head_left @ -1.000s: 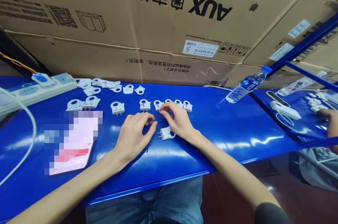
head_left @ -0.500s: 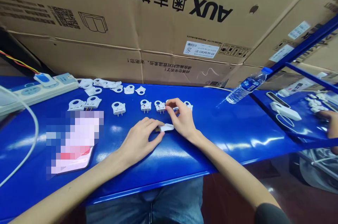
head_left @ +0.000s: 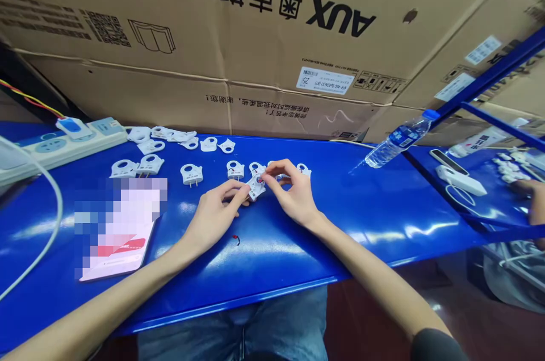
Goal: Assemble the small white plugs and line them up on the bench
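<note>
My left hand (head_left: 216,212) is closed on a white plug housing (head_left: 256,191) with a ring-shaped hole, tilted over the table. At that hole, my right hand (head_left: 294,193) pinches a small red part (head_left: 263,179), partly hidden by the fingertips. Below the hands, a tiny red-and-black wire piece (head_left: 235,239) lies on the blue table. Behind them stand more white ring-topped plugs, among them one with pins down (head_left: 234,169) and another further left (head_left: 191,174).
Loose white shells (head_left: 208,144) lie along the back by a large cardboard box (head_left: 264,77). A power strip (head_left: 63,145) and a phone (head_left: 123,236) are on the left. A water bottle (head_left: 400,139) leans at a blue metal frame (head_left: 494,83). Another person's hand (head_left: 537,199) shows far right.
My left hand has raised and turned the plug housing, its ring hole now facing up. My right hand has shifted slightly to it with the red part. The red-and-black wire piece has come into view.
</note>
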{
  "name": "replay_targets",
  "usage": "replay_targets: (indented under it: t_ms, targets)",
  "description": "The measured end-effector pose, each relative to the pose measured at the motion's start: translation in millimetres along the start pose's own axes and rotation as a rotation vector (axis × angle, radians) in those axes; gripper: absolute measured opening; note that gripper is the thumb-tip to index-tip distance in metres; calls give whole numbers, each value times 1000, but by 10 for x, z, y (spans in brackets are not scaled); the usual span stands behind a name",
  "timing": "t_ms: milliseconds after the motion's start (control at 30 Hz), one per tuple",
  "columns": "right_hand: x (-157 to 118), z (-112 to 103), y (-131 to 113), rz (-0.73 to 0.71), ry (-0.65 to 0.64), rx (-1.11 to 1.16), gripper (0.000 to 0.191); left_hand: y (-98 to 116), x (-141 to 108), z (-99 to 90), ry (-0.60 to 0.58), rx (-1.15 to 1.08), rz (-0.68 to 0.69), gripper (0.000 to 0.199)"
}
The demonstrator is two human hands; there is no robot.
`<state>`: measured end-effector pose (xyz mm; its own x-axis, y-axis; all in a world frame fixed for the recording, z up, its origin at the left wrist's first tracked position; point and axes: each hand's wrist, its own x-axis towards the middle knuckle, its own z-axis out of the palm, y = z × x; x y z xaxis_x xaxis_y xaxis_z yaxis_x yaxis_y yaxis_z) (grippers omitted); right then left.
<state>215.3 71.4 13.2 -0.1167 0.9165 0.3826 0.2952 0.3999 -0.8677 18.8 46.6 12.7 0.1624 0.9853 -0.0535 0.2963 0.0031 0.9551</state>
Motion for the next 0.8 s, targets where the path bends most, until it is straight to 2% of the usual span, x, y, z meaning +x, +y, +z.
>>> replay_targets:
  t_ms: [333, 800]
  targets:
    - [-26, 21, 30, -62, -76, -111, 11, 15, -16, 12, -20, -29, -17, 46]
    - [-35, -6, 22, -164, -65, -152, 7, 33, -28, 32, -45, -36, -5, 43]
